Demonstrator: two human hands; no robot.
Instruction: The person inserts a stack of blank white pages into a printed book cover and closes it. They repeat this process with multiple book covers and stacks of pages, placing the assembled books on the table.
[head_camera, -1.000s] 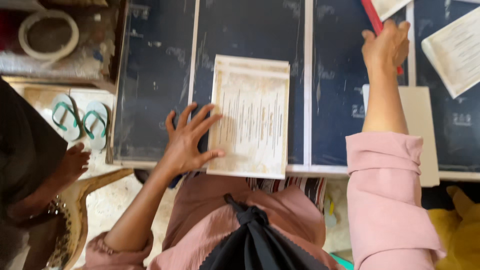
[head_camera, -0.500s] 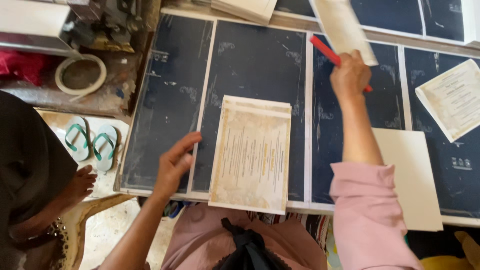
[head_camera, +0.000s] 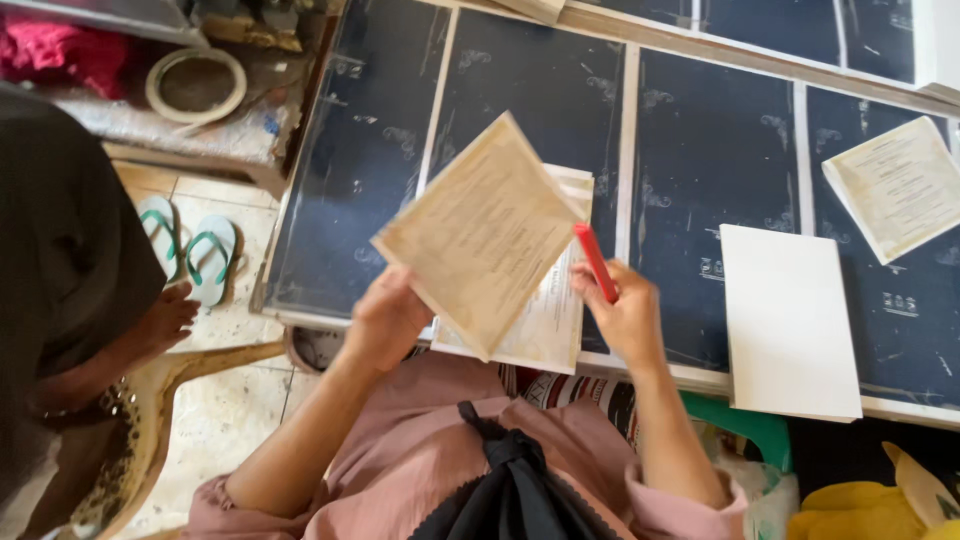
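While left hand (head_camera: 385, 320) lifts card (head_camera: 480, 232), table edge (head_camera: 300, 318) near.

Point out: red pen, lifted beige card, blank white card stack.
red pen (head_camera: 595, 261), head view, mid-barrel above the right hand (head_camera: 628, 318)
lifted beige card (head_camera: 480, 232), head view, centre of its face
blank white card stack (head_camera: 787, 320), head view, middle of top sheet

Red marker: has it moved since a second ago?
Yes. The red marker, in the right hand, came from the far side of the dark table back to its near edge, beside the printed sheets.
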